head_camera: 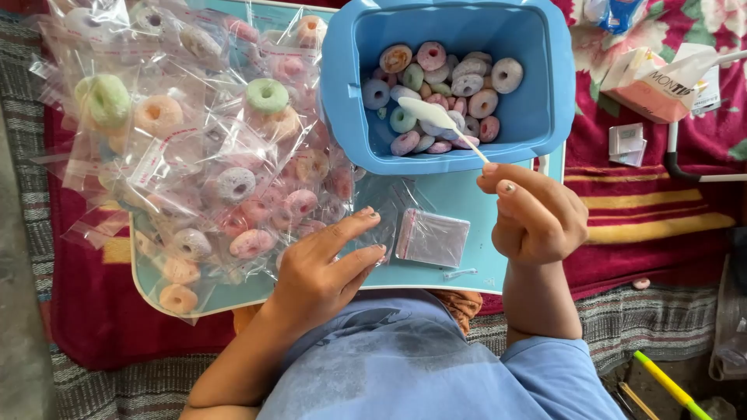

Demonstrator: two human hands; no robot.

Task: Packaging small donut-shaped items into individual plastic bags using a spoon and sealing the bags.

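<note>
- The white plastic spoon [436,117] lay tipped into the blue plastic tub [537,78], its bowl resting on the heap of pastel ring-shaped sweets [440,93], likely placed to scoop some up.
- The right hand [537,218], just below the tub, had its fingers [506,185] curled, pinching the spoon's thin handle.
- Below the tub, the left hand [327,268] lay on the light blue surface [467,198], fingers loosely spread, fingertips touching a small clear plastic bag [433,238].
- Left of the tub lay a pile of filled clear bags [202,132].
</note>
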